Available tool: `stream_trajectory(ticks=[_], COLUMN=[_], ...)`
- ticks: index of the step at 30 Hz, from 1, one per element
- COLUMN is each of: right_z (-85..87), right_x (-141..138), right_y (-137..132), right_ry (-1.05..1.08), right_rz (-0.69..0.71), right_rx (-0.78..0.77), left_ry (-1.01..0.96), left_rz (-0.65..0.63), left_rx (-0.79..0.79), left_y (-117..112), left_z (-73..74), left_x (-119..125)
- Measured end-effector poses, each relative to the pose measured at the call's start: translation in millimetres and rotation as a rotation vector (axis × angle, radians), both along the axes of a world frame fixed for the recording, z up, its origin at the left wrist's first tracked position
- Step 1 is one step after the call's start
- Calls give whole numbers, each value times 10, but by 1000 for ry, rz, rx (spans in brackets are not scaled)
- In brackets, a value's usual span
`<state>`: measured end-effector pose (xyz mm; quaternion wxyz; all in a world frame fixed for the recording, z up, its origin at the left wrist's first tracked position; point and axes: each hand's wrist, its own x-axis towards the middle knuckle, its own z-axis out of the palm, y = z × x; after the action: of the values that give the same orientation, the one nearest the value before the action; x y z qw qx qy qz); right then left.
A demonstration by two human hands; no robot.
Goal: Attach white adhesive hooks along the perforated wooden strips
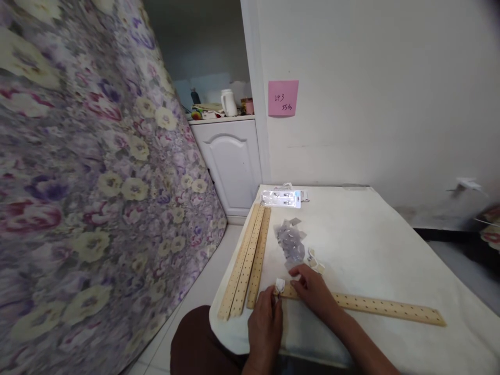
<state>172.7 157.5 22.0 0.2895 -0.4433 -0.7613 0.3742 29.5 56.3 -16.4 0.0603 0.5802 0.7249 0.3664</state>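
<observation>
Your left hand (265, 323) is curled nearly closed. Its fingertips pinch a small white clip (280, 285) right at the left end of the perforated wooden strip (375, 305). Your right hand (313, 292) lies palm-down over that same end of the strip, just beside the clip. The fingers are loosely bent and rest on the wood rather than wrapping round it. The strip lies flat across the near part of the white tabletop (371, 245) and runs off to your right, with a row of small holes along its length.

Just beyond your right hand are a couple more small white pieces (315, 264). Behind them is a heap of little clear bags (291, 242). Three more perforated strips (248, 258) lie side by side, touching, along the tabletop's left edge. At their far end is a clear blister pack (281, 198). It has a blue patch at one end, and its print is too small to read.

A pink sticky note (283, 98) on the wall carries handwriting. The top line looks like "24.3", and you cannot make out the line under it.

A floral-patterned mattress (86, 172) leans upright on your left. A white cabinet (230, 161) stands behind, with a white jug (228, 102) on top.
</observation>
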Motion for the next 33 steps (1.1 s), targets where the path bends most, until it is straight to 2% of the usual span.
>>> stream_trajectory(ticks=[4,9,13,23,33], right_z=[-19,-229,-338,-295,-242], right_x=[522,1293,1617,1622,1512], right_y=[-103,-164,-147,-120,-148], right_ry=[-57,-176,-279,-306,-325], right_rz=[-93,-173,-173,-111,-158], right_rx=[46,200,227,189,131], left_ry=[-21,-49,-50,-96,-27], left_rz=[23,19,52,99,68], left_rx=[-20,-44,-20,58,87], left_y=[0,-4,-13,-60,-59], left_z=[29,-2,-21,32,14], left_x=[3,-12,-20,-4,-8])
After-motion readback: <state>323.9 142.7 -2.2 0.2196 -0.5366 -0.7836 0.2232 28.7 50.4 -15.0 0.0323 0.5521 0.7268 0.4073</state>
